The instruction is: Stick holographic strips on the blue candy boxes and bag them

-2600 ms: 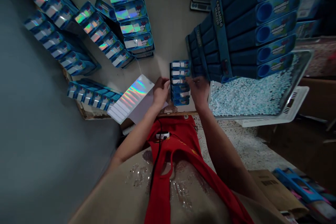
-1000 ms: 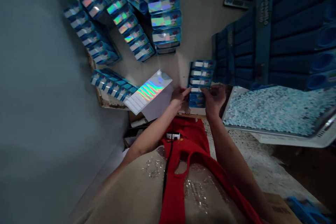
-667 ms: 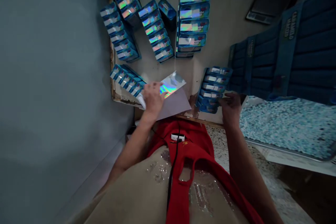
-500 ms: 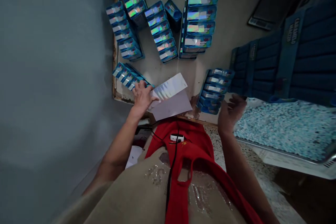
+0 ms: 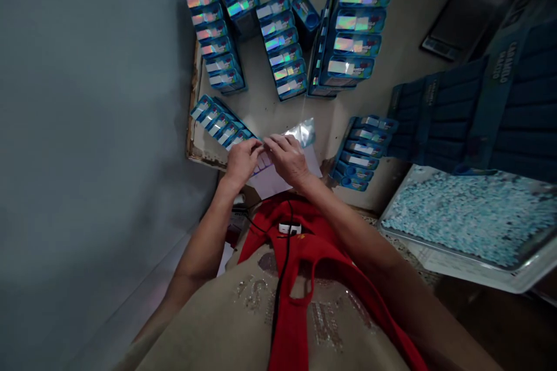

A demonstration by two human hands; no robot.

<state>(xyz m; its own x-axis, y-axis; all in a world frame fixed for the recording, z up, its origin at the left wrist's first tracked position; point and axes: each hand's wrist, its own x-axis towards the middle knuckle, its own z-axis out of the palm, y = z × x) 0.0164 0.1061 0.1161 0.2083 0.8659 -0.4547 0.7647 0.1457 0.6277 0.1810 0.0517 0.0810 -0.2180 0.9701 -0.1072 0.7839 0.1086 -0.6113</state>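
Note:
Both my hands rest on a sheet of holographic stickers (image 5: 303,131) lying on a white sheet (image 5: 272,181) at the table's near edge. My left hand (image 5: 242,160) presses the sheet's left end with bent fingers. My right hand (image 5: 288,158) lies over its middle, fingers curled down onto the sticker strips. Whether a sticker is pinched is hidden. A stack of small blue boxes (image 5: 361,151) with white labels stands just right of my hands.
More rows of blue boxes (image 5: 282,49) with shiny labels fill the table toward the wall (image 5: 87,98). Tall dark blue box stacks (image 5: 474,104) stand at right, above a tray (image 5: 513,283) of pale blue candies. A scale (image 5: 452,29) sits at the back.
My hands left the stack of small blue boxes. The left hand went to the sticker sheet first, then the right hand swung across to join it.

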